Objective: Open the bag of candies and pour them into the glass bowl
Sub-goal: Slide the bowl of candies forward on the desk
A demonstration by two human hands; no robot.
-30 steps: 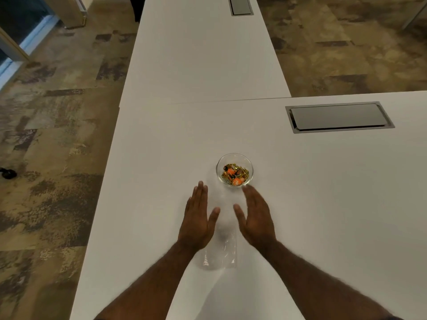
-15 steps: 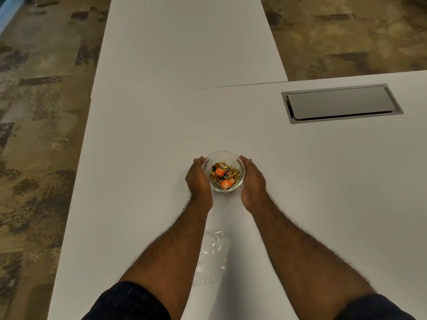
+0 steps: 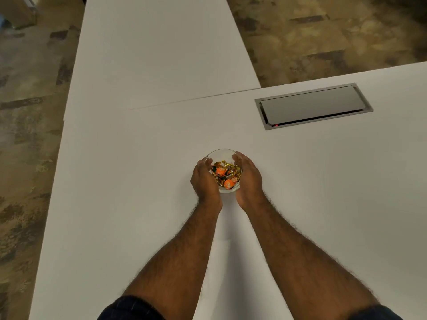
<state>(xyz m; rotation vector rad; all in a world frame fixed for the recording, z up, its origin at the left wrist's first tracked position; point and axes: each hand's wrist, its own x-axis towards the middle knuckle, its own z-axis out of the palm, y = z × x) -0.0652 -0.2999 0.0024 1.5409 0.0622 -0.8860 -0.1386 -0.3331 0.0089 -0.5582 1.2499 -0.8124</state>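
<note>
A small glass bowl stands on the white table, holding gold and orange wrapped candies. My left hand cups its left side and my right hand cups its right side, fingers curled around the rim. The clear plastic bag is not visible; my forearms cover the table where it lay.
A metal cable hatch is set into the table at the back right. A second white table joins on at the far side. The table's left edge drops to patterned carpet.
My hands left the empty bag, moved forward and closed around both sides of the bowl. The view shifted down and closer, and the bag went out of sight behind my arms.
</note>
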